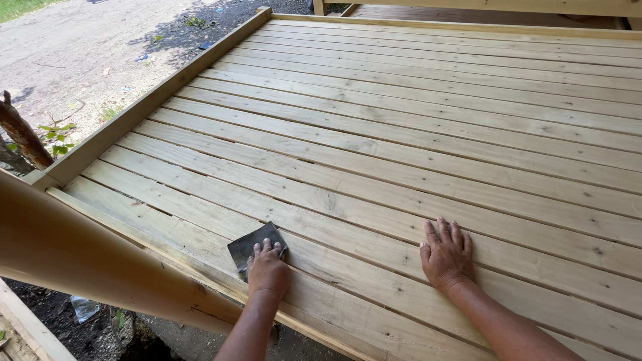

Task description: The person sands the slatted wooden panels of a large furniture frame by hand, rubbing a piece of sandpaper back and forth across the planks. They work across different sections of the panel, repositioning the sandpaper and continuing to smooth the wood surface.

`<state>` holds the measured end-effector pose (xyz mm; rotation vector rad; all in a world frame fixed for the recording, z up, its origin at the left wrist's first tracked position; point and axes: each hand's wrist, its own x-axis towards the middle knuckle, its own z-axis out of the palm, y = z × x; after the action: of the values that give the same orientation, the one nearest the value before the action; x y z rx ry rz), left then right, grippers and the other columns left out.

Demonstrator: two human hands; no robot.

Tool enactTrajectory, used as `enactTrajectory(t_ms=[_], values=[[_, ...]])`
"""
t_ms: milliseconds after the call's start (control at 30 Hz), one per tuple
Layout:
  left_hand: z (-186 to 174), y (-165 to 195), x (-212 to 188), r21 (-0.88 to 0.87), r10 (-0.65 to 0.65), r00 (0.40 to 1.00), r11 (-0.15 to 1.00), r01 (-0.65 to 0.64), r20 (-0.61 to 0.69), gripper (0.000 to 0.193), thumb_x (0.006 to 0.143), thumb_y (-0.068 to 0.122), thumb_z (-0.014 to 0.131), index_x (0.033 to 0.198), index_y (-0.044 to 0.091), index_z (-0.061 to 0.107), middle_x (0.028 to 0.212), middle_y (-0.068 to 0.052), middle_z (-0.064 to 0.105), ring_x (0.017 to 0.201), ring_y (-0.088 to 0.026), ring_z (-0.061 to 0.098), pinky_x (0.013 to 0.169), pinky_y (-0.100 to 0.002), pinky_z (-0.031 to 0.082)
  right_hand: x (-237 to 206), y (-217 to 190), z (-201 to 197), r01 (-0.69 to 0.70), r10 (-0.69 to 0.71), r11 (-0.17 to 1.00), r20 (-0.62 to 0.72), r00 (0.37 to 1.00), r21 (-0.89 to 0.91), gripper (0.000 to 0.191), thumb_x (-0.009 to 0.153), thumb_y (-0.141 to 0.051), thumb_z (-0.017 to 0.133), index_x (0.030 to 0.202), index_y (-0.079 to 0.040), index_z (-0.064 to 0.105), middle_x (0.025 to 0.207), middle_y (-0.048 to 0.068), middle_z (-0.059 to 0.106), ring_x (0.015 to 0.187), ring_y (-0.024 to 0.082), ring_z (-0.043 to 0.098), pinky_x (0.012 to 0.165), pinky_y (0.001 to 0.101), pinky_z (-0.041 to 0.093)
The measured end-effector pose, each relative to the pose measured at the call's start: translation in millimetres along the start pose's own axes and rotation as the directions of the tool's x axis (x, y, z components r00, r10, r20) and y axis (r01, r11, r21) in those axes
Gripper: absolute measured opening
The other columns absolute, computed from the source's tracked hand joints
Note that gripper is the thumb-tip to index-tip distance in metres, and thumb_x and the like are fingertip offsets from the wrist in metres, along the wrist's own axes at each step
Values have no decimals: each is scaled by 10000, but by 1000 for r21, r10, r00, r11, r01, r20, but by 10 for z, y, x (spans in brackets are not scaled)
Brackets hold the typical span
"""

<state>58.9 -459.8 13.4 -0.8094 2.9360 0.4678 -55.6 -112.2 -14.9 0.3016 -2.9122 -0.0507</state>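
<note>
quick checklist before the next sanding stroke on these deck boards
1. Sandpaper sheet pinned under the left hand: ok, fingers press on it.
2. Sheet flat on the plank: cannot tell, the far corner looks slightly lifted.
3. Right hand braced: ok, palm flat on the deck boards.
4. Stroke path ahead free of objects: ok.
5. Clearance from the round post at left: ok, apart from the hand.

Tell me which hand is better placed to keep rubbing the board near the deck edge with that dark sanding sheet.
Left, probably. The left hand already presses on the dark sanding sheet atop the edge board. The right hand lies flat and empty on the planks farther right, apart from the sheet.
</note>
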Motion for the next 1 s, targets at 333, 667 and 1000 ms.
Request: enactTrajectory(t_ms=[333, 667, 1000], values=[[-15, -58, -194, 165, 314, 910, 916, -365, 269, 519, 1017, 80, 311, 1504, 164, 470, 1680, -52, 258, 1565, -286, 199, 1253, -466, 214, -5, -147, -77, -11, 11, 1000, -6, 1000, -5, 640, 974, -485, 405, 1577, -278, 356, 1659, 45, 309, 1536, 273, 249, 1247, 470, 153], [155, -51, -27, 97, 647, 756, 750, -654, 99, 258, 977, 78, 543, 1131, 115, 747, 1571, -145, 406, 1447, -317, 374, 1171, -426, 363, 8, -460, -184, -93, 101, 989, 65, 993, -117, 658, 992, -512, 333, 1598, -258, 288, 1676, 51, 242, 1541, 261, 200, 1248, 458, 123], [-457, -960, 471, 14, 278, 959, 961, -277, -52, 540, 925, 55, 520, 1312, 368, 730, 1277, -52, 523, 1225, -260, 442, 1030, -383, 377, 2, -617, -167, -116, 122, 982, 26, 992, -149, 678, 993, -527, 370, 1601, -235, 313, 1676, 64, 272, 1539, 273, 231, 1250, 459, 146]])
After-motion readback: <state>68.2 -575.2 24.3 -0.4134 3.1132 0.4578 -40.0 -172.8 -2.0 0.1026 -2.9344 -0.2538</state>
